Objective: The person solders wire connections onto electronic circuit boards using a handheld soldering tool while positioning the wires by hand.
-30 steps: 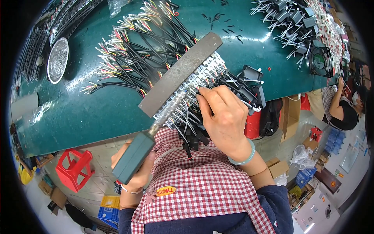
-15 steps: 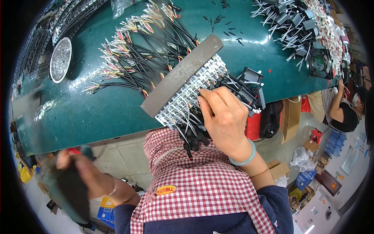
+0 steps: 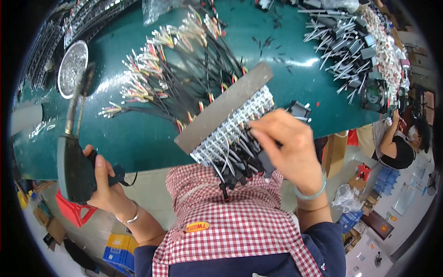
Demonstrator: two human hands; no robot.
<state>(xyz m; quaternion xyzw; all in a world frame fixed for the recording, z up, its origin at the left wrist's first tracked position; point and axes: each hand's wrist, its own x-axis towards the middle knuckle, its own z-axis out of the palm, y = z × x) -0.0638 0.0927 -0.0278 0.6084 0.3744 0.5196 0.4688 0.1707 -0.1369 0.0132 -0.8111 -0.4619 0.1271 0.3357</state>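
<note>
Head: left hand (image 3: 104, 184) swung up beside dish (image 3: 60, 76), grip clamped on soldering gun (image 3: 75, 168); right hand (image 3: 290, 145) pinching wire (image 3: 248, 132).

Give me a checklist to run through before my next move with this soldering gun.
1. Soldering gun gripped in left hand: ok.
2. Tip clear of the boards: ok, it appears near the dish.
3. Right hand at the boards: ok.
4. Bar lying along the boards: ok.
5. Wire seated at your fingertips: cannot tell, too small.
6. Tip hot: cannot tell.
</note>
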